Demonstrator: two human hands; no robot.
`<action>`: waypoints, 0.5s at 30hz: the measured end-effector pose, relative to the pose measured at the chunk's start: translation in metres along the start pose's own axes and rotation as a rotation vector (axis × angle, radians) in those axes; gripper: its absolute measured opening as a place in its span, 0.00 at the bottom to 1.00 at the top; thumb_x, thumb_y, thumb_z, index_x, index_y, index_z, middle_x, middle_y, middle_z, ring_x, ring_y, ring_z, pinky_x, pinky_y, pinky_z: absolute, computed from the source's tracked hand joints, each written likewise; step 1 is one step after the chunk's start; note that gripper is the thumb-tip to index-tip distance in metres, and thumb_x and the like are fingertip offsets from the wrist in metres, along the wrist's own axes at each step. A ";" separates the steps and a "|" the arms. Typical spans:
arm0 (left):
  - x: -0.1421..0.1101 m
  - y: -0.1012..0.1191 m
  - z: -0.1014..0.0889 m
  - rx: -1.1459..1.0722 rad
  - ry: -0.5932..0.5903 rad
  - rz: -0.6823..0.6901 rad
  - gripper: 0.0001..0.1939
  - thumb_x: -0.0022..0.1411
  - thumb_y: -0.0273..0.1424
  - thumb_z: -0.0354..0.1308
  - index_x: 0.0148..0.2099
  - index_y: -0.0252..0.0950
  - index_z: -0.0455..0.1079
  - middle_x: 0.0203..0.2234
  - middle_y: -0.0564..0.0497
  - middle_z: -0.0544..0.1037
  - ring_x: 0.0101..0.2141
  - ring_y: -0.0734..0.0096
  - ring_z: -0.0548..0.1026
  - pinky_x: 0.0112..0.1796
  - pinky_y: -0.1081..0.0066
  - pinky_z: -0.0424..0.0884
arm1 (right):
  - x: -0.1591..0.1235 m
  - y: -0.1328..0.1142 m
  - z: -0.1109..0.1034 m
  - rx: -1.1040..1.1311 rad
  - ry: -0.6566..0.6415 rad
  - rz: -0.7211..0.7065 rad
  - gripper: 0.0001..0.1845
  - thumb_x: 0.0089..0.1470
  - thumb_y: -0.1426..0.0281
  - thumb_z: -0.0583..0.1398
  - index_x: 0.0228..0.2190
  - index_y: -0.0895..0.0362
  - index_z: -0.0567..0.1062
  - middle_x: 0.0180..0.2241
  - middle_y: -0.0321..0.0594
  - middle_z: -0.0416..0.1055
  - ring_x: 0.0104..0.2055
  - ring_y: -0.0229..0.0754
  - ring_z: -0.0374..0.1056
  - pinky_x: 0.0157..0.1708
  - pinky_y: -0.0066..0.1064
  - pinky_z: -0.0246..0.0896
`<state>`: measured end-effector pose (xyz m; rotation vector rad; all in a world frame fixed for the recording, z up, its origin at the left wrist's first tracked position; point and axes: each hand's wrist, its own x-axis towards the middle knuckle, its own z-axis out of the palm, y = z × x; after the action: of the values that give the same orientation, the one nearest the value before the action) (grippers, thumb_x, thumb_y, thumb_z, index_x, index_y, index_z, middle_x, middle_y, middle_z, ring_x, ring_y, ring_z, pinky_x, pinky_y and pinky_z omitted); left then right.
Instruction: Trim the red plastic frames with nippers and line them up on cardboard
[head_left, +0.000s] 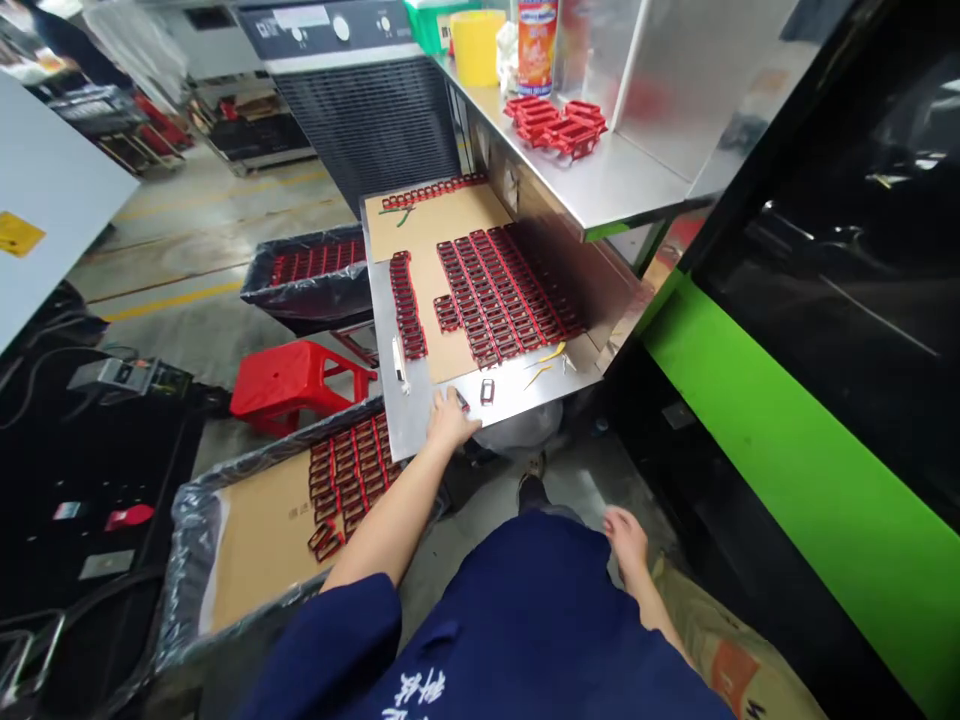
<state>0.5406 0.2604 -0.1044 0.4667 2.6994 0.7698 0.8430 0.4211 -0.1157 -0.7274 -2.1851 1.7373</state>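
Observation:
My left hand (pixel 448 420) rests at the front edge of the metal table (pixel 409 420), its fingers closed around a small red and black rectangular frame (pixel 463 402) that they partly cover. Just right of it a single frame (pixel 487 391) lies on the bare metal. My right hand (pixel 628 540) hangs low beside my body, away from the table, with its fingers curled and nothing visible in them. Rows of red and black frames (pixel 499 295) cover the cardboard, and a narrower column (pixel 407 305) runs along the left.
Yellow-handled tools (pixel 553 352) and green-handled pliers (pixel 405 215) lie on the table. A shelf (pixel 600 185) at right holds red parts (pixel 555 125), a spray can (pixel 537 48) and a yellow container (pixel 477 48). A red stool (pixel 277 380) and lined bins (pixel 262 530) of frames stand left.

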 end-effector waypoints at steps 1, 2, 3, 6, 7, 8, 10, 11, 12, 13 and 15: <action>0.010 0.003 0.001 0.029 -0.009 -0.012 0.34 0.62 0.39 0.65 0.65 0.32 0.61 0.65 0.34 0.60 0.59 0.46 0.68 0.57 0.44 0.67 | 0.027 0.006 0.004 -0.066 0.033 0.040 0.15 0.70 0.59 0.60 0.43 0.60 0.75 0.38 0.41 0.71 0.36 0.39 0.70 0.36 0.31 0.72; 0.020 0.004 0.002 0.061 -0.023 -0.030 0.34 0.60 0.39 0.66 0.65 0.33 0.61 0.65 0.33 0.60 0.59 0.45 0.68 0.56 0.43 0.68 | 0.057 0.010 0.005 -0.137 0.071 0.081 0.15 0.69 0.60 0.60 0.42 0.61 0.75 0.36 0.40 0.71 0.35 0.39 0.70 0.38 0.32 0.71; 0.027 0.005 0.003 0.091 -0.040 -0.045 0.35 0.59 0.37 0.67 0.64 0.33 0.61 0.65 0.32 0.60 0.59 0.44 0.68 0.56 0.43 0.69 | 0.089 0.011 0.005 -0.207 0.109 0.116 0.14 0.68 0.62 0.61 0.42 0.62 0.75 0.36 0.39 0.71 0.35 0.39 0.70 0.40 0.34 0.71; 0.039 0.002 0.003 0.148 -0.096 -0.052 0.39 0.53 0.33 0.68 0.65 0.32 0.61 0.66 0.29 0.59 0.60 0.39 0.66 0.55 0.46 0.69 | 0.182 0.003 -0.003 -0.400 0.204 0.194 0.14 0.64 0.67 0.64 0.48 0.61 0.74 0.44 0.44 0.72 0.43 0.43 0.70 0.51 0.41 0.66; 0.040 0.000 0.003 0.157 -0.111 -0.054 0.40 0.52 0.31 0.68 0.65 0.31 0.60 0.66 0.28 0.59 0.61 0.37 0.65 0.56 0.47 0.69 | 0.207 -0.001 -0.006 -0.460 0.226 0.219 0.19 0.62 0.66 0.65 0.51 0.61 0.73 0.49 0.46 0.71 0.47 0.46 0.69 0.54 0.43 0.64; 0.040 -0.003 0.003 0.161 -0.123 -0.062 0.41 0.50 0.30 0.67 0.65 0.30 0.59 0.66 0.28 0.58 0.62 0.36 0.64 0.56 0.48 0.68 | 0.227 -0.005 -0.007 -0.517 0.240 0.246 0.24 0.60 0.65 0.67 0.54 0.61 0.71 0.52 0.49 0.69 0.50 0.50 0.68 0.55 0.44 0.62; 0.038 -0.007 0.004 0.156 -0.143 -0.091 0.42 0.50 0.28 0.66 0.66 0.30 0.58 0.67 0.29 0.58 0.63 0.36 0.62 0.57 0.50 0.66 | 0.254 -0.009 -0.006 -0.616 0.243 0.302 0.31 0.56 0.61 0.68 0.57 0.61 0.70 0.56 0.54 0.66 0.55 0.56 0.65 0.56 0.44 0.60; 0.037 -0.009 0.004 0.146 -0.154 -0.108 0.42 0.50 0.28 0.66 0.66 0.31 0.57 0.67 0.30 0.58 0.64 0.37 0.61 0.58 0.50 0.66 | 0.262 -0.009 -0.005 -0.657 0.236 0.328 0.32 0.55 0.59 0.68 0.56 0.62 0.70 0.56 0.55 0.65 0.56 0.58 0.64 0.56 0.44 0.60; 0.037 -0.011 0.005 0.131 -0.167 -0.121 0.42 0.50 0.27 0.65 0.66 0.33 0.57 0.67 0.32 0.59 0.64 0.38 0.61 0.59 0.51 0.65 | 0.267 -0.009 -0.003 -0.691 0.227 0.351 0.31 0.55 0.58 0.68 0.54 0.62 0.72 0.56 0.56 0.65 0.56 0.59 0.64 0.55 0.44 0.60; 0.037 -0.013 0.006 0.111 -0.181 -0.130 0.42 0.50 0.27 0.65 0.66 0.34 0.57 0.66 0.34 0.60 0.64 0.40 0.61 0.59 0.51 0.64 | 0.269 -0.008 -0.002 -0.717 0.219 0.370 0.29 0.55 0.58 0.67 0.52 0.62 0.73 0.55 0.56 0.65 0.56 0.59 0.64 0.55 0.44 0.60; 0.040 -0.019 0.006 0.063 -0.208 -0.143 0.39 0.51 0.26 0.65 0.65 0.36 0.59 0.64 0.37 0.63 0.64 0.44 0.61 0.61 0.54 0.63 | 0.272 -0.005 -0.002 -0.742 0.212 0.393 0.22 0.55 0.59 0.65 0.46 0.61 0.75 0.53 0.56 0.66 0.54 0.58 0.65 0.53 0.43 0.60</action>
<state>0.5021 0.2636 -0.1273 0.3425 2.5355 0.5655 0.6139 0.5656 -0.1389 -1.5096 -2.6427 0.8563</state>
